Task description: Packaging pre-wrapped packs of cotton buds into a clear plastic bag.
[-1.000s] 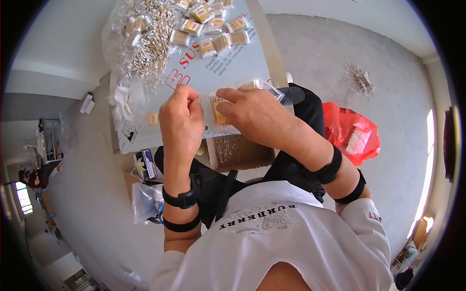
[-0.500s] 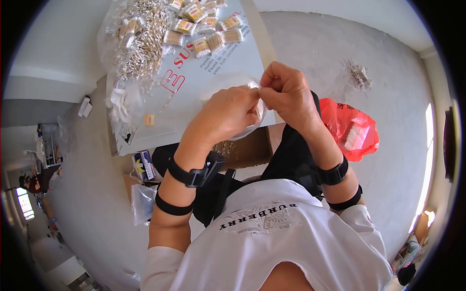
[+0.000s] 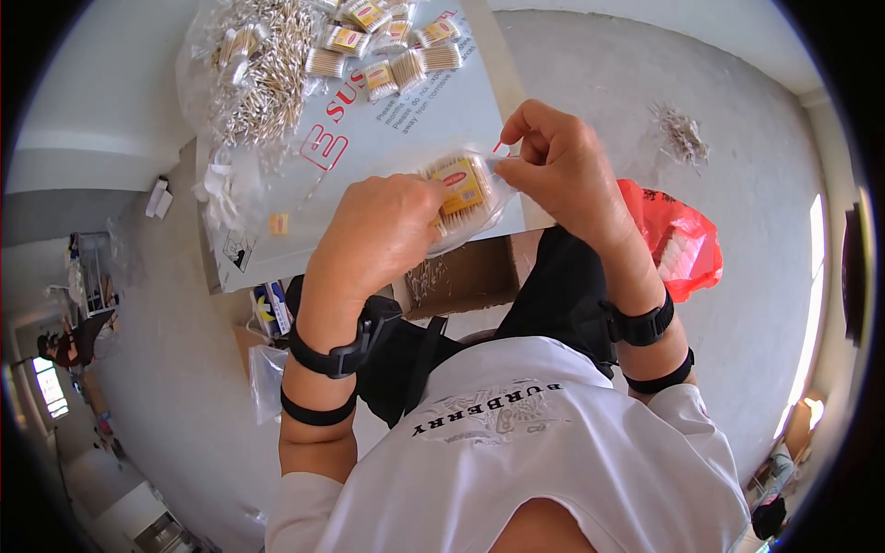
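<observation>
My left hand (image 3: 373, 226) is closed on a pack of cotton swabs (image 3: 461, 184) with a yellow and red label, which sits inside a clear plastic bag (image 3: 493, 214). At the bag's right end, my right hand (image 3: 576, 180) pinches the plastic between thumb and forefinger, its other fingers curled. The left fingertips are partly hidden behind the pack. Farther up the grey board (image 3: 286, 194) lie several more swab packs (image 3: 380, 78), next to a big heap of loose cotton swabs (image 3: 277, 88) on clear plastic.
Below the board's near edge, between my legs, stands a cardboard box (image 3: 470, 276) with some swabs in it. A red plastic bag (image 3: 705, 263) holding something white lies to the right. Scattered swabs (image 3: 680, 134) lie on the floor. A small yellow label (image 3: 278, 224) rests on the board.
My hands have moved apart, the left one leftward. The pack's label, earlier hidden behind my hands, now faces up in the clear bag.
</observation>
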Action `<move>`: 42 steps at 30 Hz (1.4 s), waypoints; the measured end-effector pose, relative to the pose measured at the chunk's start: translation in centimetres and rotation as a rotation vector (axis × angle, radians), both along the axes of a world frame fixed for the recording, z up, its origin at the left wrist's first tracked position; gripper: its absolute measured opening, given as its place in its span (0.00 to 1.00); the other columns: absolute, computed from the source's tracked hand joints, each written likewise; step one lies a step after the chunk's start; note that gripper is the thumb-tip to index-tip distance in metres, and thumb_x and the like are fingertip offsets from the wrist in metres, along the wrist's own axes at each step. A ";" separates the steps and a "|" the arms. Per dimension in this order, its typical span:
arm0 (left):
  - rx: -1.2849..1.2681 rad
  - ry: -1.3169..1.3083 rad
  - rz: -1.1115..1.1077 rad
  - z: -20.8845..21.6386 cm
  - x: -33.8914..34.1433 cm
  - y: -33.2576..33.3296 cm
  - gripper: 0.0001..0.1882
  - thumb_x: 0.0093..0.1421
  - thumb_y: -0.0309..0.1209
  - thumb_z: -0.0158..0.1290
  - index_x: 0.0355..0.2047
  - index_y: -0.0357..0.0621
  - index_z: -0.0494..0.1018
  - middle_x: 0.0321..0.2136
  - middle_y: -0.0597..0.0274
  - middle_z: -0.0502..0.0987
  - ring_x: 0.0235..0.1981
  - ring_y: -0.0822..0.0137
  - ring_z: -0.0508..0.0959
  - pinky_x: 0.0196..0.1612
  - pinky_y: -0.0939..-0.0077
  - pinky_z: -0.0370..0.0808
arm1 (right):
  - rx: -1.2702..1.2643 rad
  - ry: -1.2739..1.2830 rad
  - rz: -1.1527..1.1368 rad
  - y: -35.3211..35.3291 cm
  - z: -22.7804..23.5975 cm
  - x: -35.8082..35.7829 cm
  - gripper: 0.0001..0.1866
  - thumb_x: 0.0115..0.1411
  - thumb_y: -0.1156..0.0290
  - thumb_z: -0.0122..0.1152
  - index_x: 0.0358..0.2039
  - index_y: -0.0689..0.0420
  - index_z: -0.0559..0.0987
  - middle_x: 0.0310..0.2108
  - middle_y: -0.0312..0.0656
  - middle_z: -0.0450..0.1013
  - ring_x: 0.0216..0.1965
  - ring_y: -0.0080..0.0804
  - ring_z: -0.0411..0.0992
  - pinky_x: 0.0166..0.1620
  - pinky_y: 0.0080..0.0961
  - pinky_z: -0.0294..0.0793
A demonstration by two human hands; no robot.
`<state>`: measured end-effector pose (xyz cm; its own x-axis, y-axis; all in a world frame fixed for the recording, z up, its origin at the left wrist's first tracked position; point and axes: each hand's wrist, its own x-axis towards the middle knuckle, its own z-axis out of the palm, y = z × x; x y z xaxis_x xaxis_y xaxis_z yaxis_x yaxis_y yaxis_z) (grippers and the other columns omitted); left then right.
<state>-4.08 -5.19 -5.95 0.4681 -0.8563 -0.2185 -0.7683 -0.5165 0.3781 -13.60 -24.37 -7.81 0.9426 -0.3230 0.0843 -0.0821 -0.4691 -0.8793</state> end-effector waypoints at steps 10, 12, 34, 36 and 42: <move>-0.241 -0.341 0.164 4.0 -1.3 1.5 0.14 0.49 0.22 0.61 0.35 0.34 0.71 0.28 0.48 0.73 0.36 0.46 0.76 0.38 0.58 0.73 | -0.448 -0.181 0.503 2.9 1.9 2.0 0.09 0.47 0.79 0.60 0.33 0.61 0.78 0.27 0.50 0.76 0.32 0.51 0.76 0.33 0.41 0.75; -0.200 -0.498 0.333 3.2 -1.3 2.2 0.22 0.47 0.23 0.65 0.40 0.32 0.68 0.25 0.49 0.73 0.33 0.46 0.76 0.37 0.56 0.73 | -0.492 -0.110 0.571 3.2 1.4 2.8 0.09 0.47 0.79 0.61 0.32 0.61 0.79 0.27 0.51 0.76 0.33 0.51 0.76 0.34 0.41 0.75; -0.444 -0.019 0.576 -0.3 0.2 3.5 0.18 0.48 0.12 0.47 0.40 0.40 0.67 0.13 0.56 0.63 0.15 0.56 0.66 0.23 0.64 0.65 | -0.521 0.131 0.651 3.7 0.7 4.2 0.05 0.47 0.74 0.62 0.27 0.60 0.80 0.27 0.50 0.77 0.34 0.50 0.77 0.38 0.40 0.75; -0.476 0.066 0.564 -0.5 0.3 3.5 0.18 0.47 0.12 0.47 0.39 0.40 0.68 0.15 0.54 0.64 0.15 0.57 0.66 0.23 0.65 0.64 | -0.727 0.192 0.642 3.7 0.0 3.9 0.06 0.49 0.74 0.62 0.28 0.62 0.81 0.26 0.53 0.77 0.33 0.49 0.78 0.38 0.38 0.78; -0.620 0.456 0.545 -0.2 3.0 3.9 0.06 0.59 0.23 0.56 0.37 0.38 0.71 0.18 0.70 0.70 0.18 0.78 0.65 0.22 0.80 0.63 | -0.599 0.031 0.593 3.4 1.1 2.9 0.04 0.51 0.77 0.61 0.28 0.64 0.79 0.28 0.52 0.77 0.33 0.47 0.77 0.36 0.38 0.76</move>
<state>-1.12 -1.29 -6.17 0.8200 -0.5695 -0.0580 -0.1906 -0.3671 0.9104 -10.70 -21.00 -6.69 0.9466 0.3175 0.0549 0.3052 -0.8285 -0.4696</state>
